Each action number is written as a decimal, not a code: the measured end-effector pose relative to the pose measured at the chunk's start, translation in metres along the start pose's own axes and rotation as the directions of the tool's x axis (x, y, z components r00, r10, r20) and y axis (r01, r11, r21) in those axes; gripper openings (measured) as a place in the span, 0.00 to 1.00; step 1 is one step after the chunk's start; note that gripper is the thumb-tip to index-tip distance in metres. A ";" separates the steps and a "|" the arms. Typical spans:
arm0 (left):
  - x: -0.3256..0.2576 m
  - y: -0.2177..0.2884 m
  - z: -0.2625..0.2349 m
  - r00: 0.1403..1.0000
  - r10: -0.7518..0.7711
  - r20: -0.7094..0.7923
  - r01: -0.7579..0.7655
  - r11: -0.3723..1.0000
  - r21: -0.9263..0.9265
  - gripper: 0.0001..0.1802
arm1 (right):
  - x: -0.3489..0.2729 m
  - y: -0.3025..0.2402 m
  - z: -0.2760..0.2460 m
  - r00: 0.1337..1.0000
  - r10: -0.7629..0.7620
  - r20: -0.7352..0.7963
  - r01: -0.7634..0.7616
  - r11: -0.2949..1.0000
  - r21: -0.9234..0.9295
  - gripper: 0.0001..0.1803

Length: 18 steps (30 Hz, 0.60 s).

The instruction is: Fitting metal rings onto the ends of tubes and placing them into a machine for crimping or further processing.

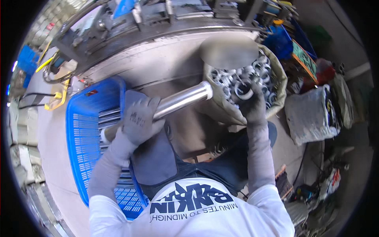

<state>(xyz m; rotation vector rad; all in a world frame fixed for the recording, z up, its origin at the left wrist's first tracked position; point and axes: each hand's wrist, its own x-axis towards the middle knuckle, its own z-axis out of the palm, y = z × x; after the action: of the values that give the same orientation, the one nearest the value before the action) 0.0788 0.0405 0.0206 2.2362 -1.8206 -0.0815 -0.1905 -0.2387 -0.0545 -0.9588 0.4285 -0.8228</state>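
Note:
My left hand [142, 120], in a grey glove, is wrapped round a shiny metal tube [183, 99]. The tube slants up to the right, with a collar at its far end, and its lower end shows beyond my wrist over the blue crate. My right hand [254, 106], also gloved, is at the near rim of a pale sack [223, 110] full of metal rings [265, 73]. Its fingers are closed on one larger metal ring [242, 90], just to the right of the tube's collared end.
On the left stands a blue plastic crate [81, 146] with several metal tubes [108, 114] lying in it. A dark grey pad [154, 162] covers my left thigh. Beyond runs a metal machine bench [158, 31]. A wrapped bundle [310, 114] sits to the right of the sack.

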 end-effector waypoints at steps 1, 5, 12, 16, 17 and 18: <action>0.021 -0.004 -0.006 0.997 0.062 -0.053 -0.058 0.995 0.080 0.36 | -0.014 -0.012 0.003 0.984 0.179 0.001 -0.169 0.922 0.349 0.24; 0.143 -0.038 -0.042 0.908 0.265 -0.323 -0.101 0.890 0.445 0.35 | -0.026 0.008 -0.027 0.982 0.163 -0.095 -0.139 0.966 0.216 0.26; 0.316 -0.107 -0.076 0.893 0.071 -0.445 0.220 0.793 0.568 0.33 | -0.019 0.008 -0.026 0.973 0.198 -0.115 -0.186 0.976 0.112 0.29; 0.367 -0.162 -0.063 0.923 -0.038 -0.384 0.271 0.771 0.576 0.35 | -0.016 0.002 -0.025 0.995 -0.101 0.010 0.095 0.899 -0.426 0.31; 0.377 -0.178 -0.057 0.918 -0.014 -0.396 0.242 0.810 0.534 0.37 | -0.015 0.006 -0.029 0.900 -0.297 0.320 0.419 0.386 -0.822 0.32; 0.383 -0.179 -0.049 0.921 -0.007 -0.390 0.230 0.817 0.529 0.37 | -0.019 0.002 -0.013 0.999 -0.046 0.006 0.043 0.875 -0.482 0.33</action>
<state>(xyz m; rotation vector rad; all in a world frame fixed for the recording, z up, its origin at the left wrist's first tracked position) 0.3426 -0.2903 0.0717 2.5031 -1.6257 0.9246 -0.2099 -0.2306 -0.0633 -1.4351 0.6367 -0.7733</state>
